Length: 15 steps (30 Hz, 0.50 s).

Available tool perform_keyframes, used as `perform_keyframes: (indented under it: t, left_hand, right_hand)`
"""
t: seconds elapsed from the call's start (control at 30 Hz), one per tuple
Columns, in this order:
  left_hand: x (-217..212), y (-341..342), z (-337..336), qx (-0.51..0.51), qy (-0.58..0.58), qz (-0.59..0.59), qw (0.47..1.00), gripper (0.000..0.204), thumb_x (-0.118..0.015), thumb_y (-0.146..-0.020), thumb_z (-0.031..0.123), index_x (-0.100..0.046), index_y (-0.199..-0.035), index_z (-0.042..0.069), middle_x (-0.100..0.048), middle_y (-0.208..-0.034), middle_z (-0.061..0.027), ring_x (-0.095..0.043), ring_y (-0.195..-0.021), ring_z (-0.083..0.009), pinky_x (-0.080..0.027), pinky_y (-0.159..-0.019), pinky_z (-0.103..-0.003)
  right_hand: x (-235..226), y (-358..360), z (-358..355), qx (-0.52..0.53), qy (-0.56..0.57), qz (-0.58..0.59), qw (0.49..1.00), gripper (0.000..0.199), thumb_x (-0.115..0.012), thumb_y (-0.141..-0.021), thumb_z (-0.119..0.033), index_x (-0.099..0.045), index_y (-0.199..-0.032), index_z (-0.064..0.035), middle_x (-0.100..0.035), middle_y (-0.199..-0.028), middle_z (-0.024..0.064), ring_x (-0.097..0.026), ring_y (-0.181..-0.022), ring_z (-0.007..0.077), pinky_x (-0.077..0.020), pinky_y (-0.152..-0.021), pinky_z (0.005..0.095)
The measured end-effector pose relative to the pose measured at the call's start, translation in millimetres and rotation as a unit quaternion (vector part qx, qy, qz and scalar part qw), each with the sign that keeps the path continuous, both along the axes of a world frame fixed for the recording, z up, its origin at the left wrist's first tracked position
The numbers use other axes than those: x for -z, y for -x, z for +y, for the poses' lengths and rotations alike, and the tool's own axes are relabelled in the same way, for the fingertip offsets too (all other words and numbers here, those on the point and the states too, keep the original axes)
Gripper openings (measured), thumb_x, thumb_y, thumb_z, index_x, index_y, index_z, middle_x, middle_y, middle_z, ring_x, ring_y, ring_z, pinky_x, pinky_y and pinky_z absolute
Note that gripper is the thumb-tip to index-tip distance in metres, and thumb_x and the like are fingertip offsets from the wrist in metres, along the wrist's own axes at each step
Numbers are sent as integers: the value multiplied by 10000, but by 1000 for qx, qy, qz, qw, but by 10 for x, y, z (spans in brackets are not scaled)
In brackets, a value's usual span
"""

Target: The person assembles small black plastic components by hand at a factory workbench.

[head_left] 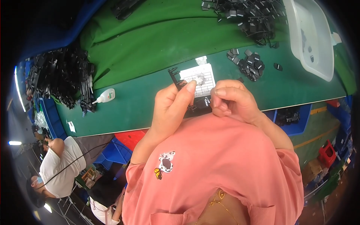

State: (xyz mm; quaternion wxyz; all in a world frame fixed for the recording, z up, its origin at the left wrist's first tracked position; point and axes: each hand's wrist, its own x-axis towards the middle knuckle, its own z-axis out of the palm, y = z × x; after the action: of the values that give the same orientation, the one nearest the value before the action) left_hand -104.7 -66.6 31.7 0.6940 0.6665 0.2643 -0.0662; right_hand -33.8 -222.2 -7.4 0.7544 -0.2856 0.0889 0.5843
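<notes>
- The left hand [170,107] gripped a long black plastic part [174,78] between thumb and fingers, over the near edge of the bench [138,114].
- The right hand [234,99] was curled at the part's right side; whether it pinched anything, I could not tell.
- The part slanted from far left to near right, beside a printed sheet [205,88]; its middle was hidden by fingers.
- For good handling, I judged, the left grip needed to be steady, with the right fingertips pressing lightly and squarely, clear of the thin prongs.
- Counted: two hands, one gripped part, one printed sheet.
- One white squeeze bottle [107,96] lay to the left, and one translucent bin [293,41] stood far right.
- Two large heaps of black parts, a left heap [62,77] and a far-right heap [258,18], were too tangled to count.
- One cluster of small black tabs [252,68] overlapped too much for a count; one loose tab [278,67] lay just right of it.
</notes>
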Motion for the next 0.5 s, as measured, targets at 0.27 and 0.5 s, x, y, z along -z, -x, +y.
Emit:
perform_keyframes:
  t: [0.27, 0.5]
  left_hand:
    - [-5, -21, 16, 57, 3, 6, 998, 285, -464, -886, 236, -570, -777, -5, -533, -641, 9, -443, -585, -32, -365, -502, -185]
    - [99, 22, 61, 97, 191, 129, 968, 357, -465, -874, 349, -566, -726, 41, -479, -584, 24, -371, -498, -30, -284, -441, -174]
  right_hand:
    - [-120, -32, 43, -144, 73, -212, 964, 240, -491, -868, -189, -546, -696, -30, -457, -560, -27, -343, -459, 20, -268, -412, 168]
    - [-101, -8, 24, -135, 76, -199, 968, 256, -471, -883, -228, -550, -749, -24, -462, -599, -26, -360, -505, 25, -280, -447, 168]
